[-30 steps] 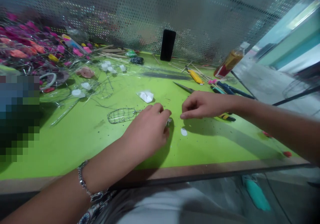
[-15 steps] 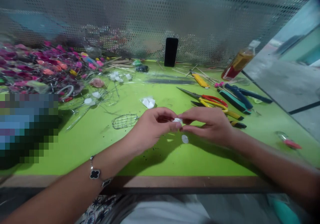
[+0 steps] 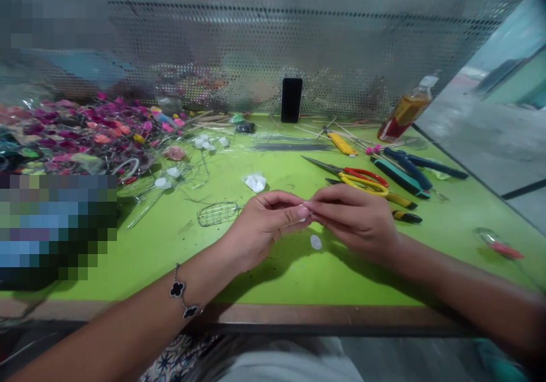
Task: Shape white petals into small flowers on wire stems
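Note:
Over the green tabletop, my left hand (image 3: 273, 220) pinches a small white piece (image 3: 303, 218) between thumb and fingers. My right hand (image 3: 358, 214) meets it from the other side, its fingertips closed at the same spot; the piece is mostly hidden by fingers. Just below the hands lies a flat white oval petal (image 3: 315, 241). Behind them rests a little heap of white petals (image 3: 255, 182) on clear plastic. A wire mesh frame (image 3: 218, 214) lies left of my left hand. Scissors with red and yellow handles (image 3: 364, 181) are just beyond my right hand.
Pliers (image 3: 420, 163), a teal-handled tool (image 3: 401, 177) and a yellow cutter (image 3: 341, 143) lie at the right. A bottle (image 3: 405, 112) and an upright phone (image 3: 292, 100) stand at the back. A pile of pink and purple flower pieces (image 3: 85, 126) fills the left.
My fingers have closed further over the white piece, hiding more of it. The right hand's fingers are drawn closer together against the left fingertips. The camera view has shifted slightly.

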Demonstrator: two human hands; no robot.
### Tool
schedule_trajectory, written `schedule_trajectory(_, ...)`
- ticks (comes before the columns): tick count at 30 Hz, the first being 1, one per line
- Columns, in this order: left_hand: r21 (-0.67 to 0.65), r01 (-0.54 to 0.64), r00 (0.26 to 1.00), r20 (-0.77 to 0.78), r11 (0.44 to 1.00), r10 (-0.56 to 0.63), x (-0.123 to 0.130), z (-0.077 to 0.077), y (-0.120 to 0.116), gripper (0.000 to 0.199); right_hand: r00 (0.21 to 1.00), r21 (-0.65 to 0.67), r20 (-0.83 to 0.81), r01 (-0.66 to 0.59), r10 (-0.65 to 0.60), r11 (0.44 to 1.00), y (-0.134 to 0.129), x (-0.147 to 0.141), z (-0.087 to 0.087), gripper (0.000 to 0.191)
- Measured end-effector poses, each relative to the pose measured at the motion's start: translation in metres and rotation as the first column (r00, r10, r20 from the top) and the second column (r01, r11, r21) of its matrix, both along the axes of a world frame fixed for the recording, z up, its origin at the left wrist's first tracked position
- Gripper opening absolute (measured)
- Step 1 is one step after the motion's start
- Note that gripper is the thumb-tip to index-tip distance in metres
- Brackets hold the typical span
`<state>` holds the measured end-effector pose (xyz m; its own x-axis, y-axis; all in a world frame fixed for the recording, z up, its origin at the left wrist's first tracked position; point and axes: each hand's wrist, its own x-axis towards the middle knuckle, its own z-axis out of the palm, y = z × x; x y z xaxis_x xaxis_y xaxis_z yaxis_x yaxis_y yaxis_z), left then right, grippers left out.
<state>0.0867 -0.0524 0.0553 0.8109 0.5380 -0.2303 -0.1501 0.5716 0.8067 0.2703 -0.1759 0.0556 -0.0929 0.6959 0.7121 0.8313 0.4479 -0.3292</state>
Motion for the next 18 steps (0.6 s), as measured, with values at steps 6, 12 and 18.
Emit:
schedule_trajectory(6, 0.121, -0.061, 0.998, -0.022, 0.991, 0.064, -0.001, -0.001, 0.0, 0.03, 0.997, 0.024, 0.076, 0.015, -0.016, 1.0, -0.002, -0.004, 0.007, 0.017)
schedule_trajectory(12, 0.085, -0.063, 0.998, -0.001, 0.994, 0.064, 0.002, -0.001, 0.002, 0.028, 0.897, -0.097, -0.415, 0.124, -0.153, 0.988, 0.006, -0.007, 0.006, 0.012)
schedule_trajectory(18, 0.055, -0.081, 0.996, -0.021, 0.995, 0.083, 0.003, -0.002, 0.005, 0.028, 0.84, -0.161, -0.528, 0.041, -0.121, 0.986, 0.011, 0.003, -0.001, 0.014)
